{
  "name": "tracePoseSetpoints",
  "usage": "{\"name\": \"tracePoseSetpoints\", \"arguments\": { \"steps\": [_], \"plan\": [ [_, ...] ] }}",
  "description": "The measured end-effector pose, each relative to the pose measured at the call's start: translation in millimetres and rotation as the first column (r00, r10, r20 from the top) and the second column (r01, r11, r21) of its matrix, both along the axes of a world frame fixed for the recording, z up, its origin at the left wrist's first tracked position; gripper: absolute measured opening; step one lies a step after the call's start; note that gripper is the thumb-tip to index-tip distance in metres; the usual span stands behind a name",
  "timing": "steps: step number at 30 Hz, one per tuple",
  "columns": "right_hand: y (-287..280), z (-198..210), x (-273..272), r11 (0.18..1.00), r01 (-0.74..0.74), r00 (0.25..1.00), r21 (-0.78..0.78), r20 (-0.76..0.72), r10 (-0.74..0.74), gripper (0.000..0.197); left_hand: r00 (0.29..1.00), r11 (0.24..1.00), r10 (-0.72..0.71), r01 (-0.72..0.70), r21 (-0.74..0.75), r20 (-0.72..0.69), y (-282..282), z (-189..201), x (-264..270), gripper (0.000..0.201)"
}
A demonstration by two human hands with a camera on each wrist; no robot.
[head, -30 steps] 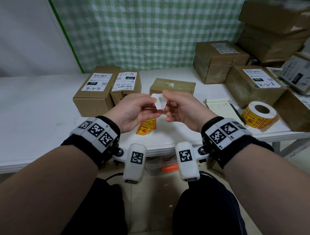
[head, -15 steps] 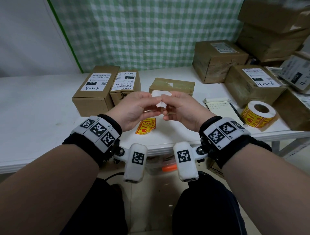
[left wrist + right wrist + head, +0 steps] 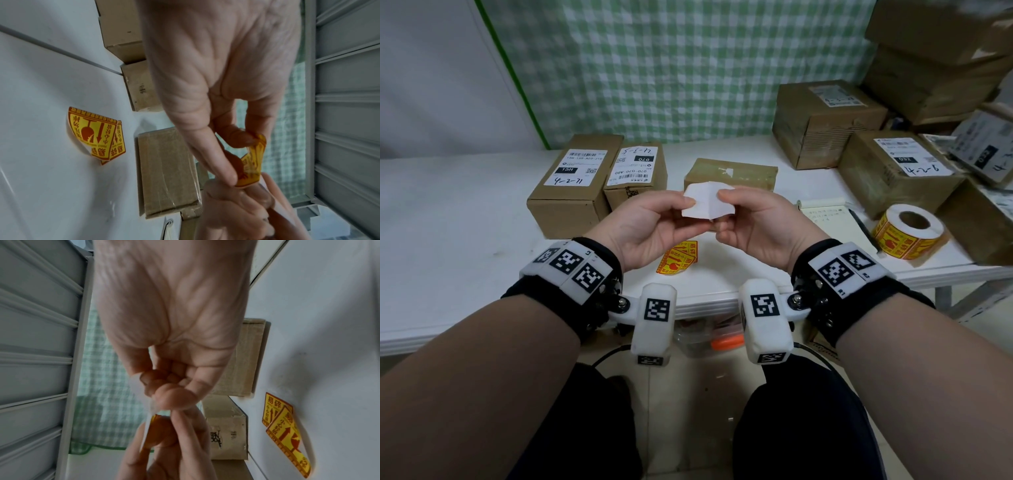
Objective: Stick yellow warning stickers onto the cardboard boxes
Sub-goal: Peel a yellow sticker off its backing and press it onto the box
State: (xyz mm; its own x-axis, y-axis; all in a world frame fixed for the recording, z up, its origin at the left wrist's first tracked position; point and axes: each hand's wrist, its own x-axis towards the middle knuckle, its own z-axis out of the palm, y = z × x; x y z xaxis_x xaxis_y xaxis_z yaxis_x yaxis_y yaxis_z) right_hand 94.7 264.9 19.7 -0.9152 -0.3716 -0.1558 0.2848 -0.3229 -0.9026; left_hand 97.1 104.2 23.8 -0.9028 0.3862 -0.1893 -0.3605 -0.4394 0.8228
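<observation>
Both hands hold one sticker (image 3: 705, 204) up above the table's front edge, its white backing towards me. My left hand (image 3: 654, 222) pinches its left side and my right hand (image 3: 750, 219) pinches its right side. In the left wrist view the yellow printed face (image 3: 252, 164) curls between my left thumb and forefinger. Two loose yellow warning stickers (image 3: 678, 257) lie on the white table (image 3: 465, 222) below my hands. A flat cardboard box (image 3: 732, 173) sits just behind them. Two labelled boxes (image 3: 582, 181) stand to the left.
A roll of yellow stickers (image 3: 909, 231) lies at the table's right edge beside a notepad (image 3: 828, 214). More labelled cardboard boxes (image 3: 893, 168) are stacked at the back right. A green checked cloth (image 3: 688, 68) hangs behind the table.
The sticker, folded narrow between the fingertips a second ago, is now spread wider between both hands. The hands have shifted slightly apart.
</observation>
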Motion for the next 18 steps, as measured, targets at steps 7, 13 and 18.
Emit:
{"name": "tracePoseSetpoints", "arguments": {
  "steps": [7, 13, 18],
  "plan": [
    [-0.3, 2.4, 1.2, 0.997, 0.041, 0.998, -0.068, 0.059, -0.037, 0.025, 0.998, 0.998, 0.035, -0.037, 0.049, 0.050, -1.4, -1.5, -1.2, 0.027],
    [-2.7, 1.7, -1.4, 0.987, 0.155, 0.987, -0.040, 0.053, -0.153, 0.021, 0.997, 0.996, 0.069, -0.072, 0.061, 0.046, 0.9, -3.9, -4.4, 0.031],
    [-3.6, 1.5, -4.5, 0.968, 0.207, 0.978, 0.142, -0.048, -0.202, 0.015, 0.990, 0.987, 0.124, -0.129, -0.096, -0.064, 4.8, -3.3, -7.6, 0.024]
  ]
}}
